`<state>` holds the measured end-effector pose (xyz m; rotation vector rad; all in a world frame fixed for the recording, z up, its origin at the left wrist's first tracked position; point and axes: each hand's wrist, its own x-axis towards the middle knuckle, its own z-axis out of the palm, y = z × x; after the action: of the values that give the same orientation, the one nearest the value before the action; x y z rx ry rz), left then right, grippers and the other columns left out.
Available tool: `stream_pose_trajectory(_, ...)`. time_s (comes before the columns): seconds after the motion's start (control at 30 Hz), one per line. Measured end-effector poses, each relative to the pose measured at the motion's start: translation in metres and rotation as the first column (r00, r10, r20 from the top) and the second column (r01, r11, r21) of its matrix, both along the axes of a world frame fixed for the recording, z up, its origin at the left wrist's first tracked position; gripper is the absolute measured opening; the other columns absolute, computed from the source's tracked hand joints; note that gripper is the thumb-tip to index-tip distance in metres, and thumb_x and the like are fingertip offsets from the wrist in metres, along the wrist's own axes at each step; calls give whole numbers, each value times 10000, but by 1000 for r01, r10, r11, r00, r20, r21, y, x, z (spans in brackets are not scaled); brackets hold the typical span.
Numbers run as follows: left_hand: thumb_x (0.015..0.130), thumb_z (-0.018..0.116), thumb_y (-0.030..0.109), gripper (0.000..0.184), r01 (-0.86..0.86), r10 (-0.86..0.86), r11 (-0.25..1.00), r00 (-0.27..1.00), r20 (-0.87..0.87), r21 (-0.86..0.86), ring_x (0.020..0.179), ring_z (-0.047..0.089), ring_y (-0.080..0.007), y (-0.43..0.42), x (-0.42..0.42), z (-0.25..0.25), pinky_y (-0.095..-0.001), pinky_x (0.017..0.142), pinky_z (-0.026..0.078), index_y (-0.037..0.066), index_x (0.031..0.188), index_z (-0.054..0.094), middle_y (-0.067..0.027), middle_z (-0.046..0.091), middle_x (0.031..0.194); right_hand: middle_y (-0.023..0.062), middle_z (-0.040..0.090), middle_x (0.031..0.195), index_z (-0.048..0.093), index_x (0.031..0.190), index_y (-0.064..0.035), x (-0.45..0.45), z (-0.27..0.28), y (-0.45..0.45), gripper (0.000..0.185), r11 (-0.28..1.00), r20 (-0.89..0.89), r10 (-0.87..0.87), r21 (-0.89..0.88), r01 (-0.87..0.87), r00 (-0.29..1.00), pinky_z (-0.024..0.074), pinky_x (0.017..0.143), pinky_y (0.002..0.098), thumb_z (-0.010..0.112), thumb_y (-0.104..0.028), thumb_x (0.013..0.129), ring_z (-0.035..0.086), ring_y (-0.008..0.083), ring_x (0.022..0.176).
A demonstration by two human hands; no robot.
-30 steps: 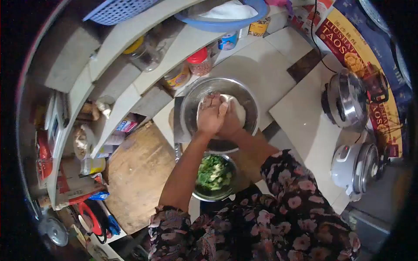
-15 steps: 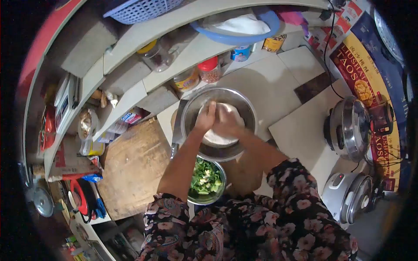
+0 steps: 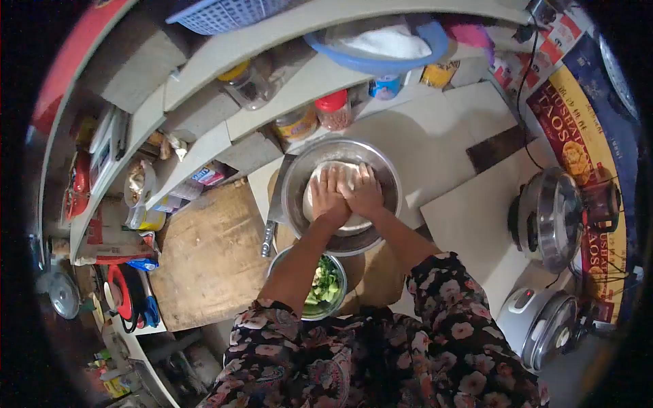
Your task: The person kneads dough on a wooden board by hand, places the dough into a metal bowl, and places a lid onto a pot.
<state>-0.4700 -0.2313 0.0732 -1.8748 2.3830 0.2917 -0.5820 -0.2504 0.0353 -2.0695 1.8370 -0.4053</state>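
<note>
Inside a large steel bowl (image 3: 390, 207) lies a pale mass of dough (image 3: 354, 223). My left hand (image 3: 329, 198) rests flat on it, fingers stretched forward and slightly apart. Beside it, my right hand (image 3: 364, 193) also presses on the dough with its fingers extended. The hands touch near the thumbs and cover much of the dough. Close below stands a glass bowl of chopped greens (image 3: 328, 283), partly behind my left forearm. A knife (image 3: 269, 238) with a perforated metal handle lies left of the steel bowl, its blade partly beneath the rim.
A wooden board (image 3: 207, 262) lies at left. Shelves hold a red-lidded jar (image 3: 332, 111), a blue basin (image 3: 381, 62) and other containers. At right stand a glass-lidded pot (image 3: 549, 217) and a rice cooker (image 3: 541, 326). A black cord (image 3: 522, 115) hangs along the wall.
My hands were together over the dough, the right one blurred by motion. Now both lie spread flat on it, side by side. The view has shifted slightly.
</note>
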Motion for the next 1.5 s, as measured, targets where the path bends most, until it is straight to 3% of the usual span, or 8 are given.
stream_pose_trajectory(0.17, 925, 383, 431, 604, -43, 55, 991, 994, -93, 129, 1416, 151, -295, -10, -20, 19, -539, 1126, 87, 107, 1431, 320, -97, 224, 1517, 300, 451, 1292, 421, 1290, 81, -21, 24, -5, 581, 985, 771, -120, 12, 175, 626, 300, 1060, 402, 430, -384, 941, 409, 410, 1237)
stream_pose_trajectory(0.97, 892, 375, 586, 760, -110, 104, 994, 984, -145, -30, 1422, 106, -318, -2, 7, -8, -571, 1104, 107, 108, 1465, 232, -144, 156, 1532, 148, 526, 1281, 449, 1287, 42, -69, 107, 119, 451, 963, 847, -216, 267, -37, 485, 409, 971, 326, 478, -261, 954, 523, 223, 1162)
stream_pose_trajectory(1.07, 913, 417, 476, 656, -341, 173, 935, 682, -711, -99, 1371, 237, -372, 14, -6, -6, -543, 1088, 194, 63, 1416, 337, -202, 282, 1472, 158, 506, 1300, 434, 1301, 41, -56, 137, 124, 430, 997, 858, -73, 59, 44, 508, 384, 995, 328, 485, -207, 953, 504, 229, 1179)
stream_pose_trajectory(1.17, 925, 453, 411, 567, -183, 440, 835, -347, -828, 520, 1230, 414, -358, 50, -31, 56, -445, 1022, 334, 16, 1331, 432, -209, 476, 1297, 168, 484, 1328, 444, 1306, 16, -22, 157, 119, 396, 975, 913, 86, -160, 155, 399, 339, 1030, 344, 488, -138, 944, 479, 248, 1210)
stream_pose_trajectory(1.27, 932, 442, 462, 551, 345, 673, 715, -577, -464, 608, 1169, 468, -290, 26, -19, -11, -391, 972, 387, 21, 1258, 481, -166, 569, 1137, 181, 513, 1295, 479, 1281, -2, 17, 149, 99, 416, 936, 740, 192, -336, 105, 645, 367, 1000, 401, 473, -254, 950, 483, 301, 1206)
stream_pose_trajectory(1.3, 913, 421, 557, 600, 265, 89, 964, -386, -918, -18, 1154, 480, -230, 17, -5, -20, -373, 979, 377, 33, 1194, 503, -141, 599, 1040, 179, 549, 1245, 498, 1276, -23, 23, 126, 88, 440, 947, 696, 212, -320, 33, 686, 394, 970, 429, 481, -315, 946, 503, 318, 1175)
stream_pose_trajectory(1.37, 885, 420, 605, 620, 485, 745, 618, -614, -262, 619, 1127, 491, -242, 42, 23, 71, -398, 1002, 341, 73, 1189, 509, -121, 603, 1033, 211, 567, 1196, 543, 1246, -99, 12, 127, 96, 426, 925, 151, 262, -321, -204, 953, 382, 980, 421, 458, -370, 929, 489, 373, 1172)
stream_pose_trajectory(1.5, 904, 406, 573, 568, 220, 461, 885, -532, -710, 410, 1166, 456, -239, 61, 88, 65, -428, 1030, 306, 97, 1199, 497, -68, 530, 1206, 204, 620, 1082, 567, 1222, -109, -25, 101, 148, 436, 971, 277, 28, -235, 40, 960, 440, 907, 417, 497, -399, 904, 573, 361, 1055)
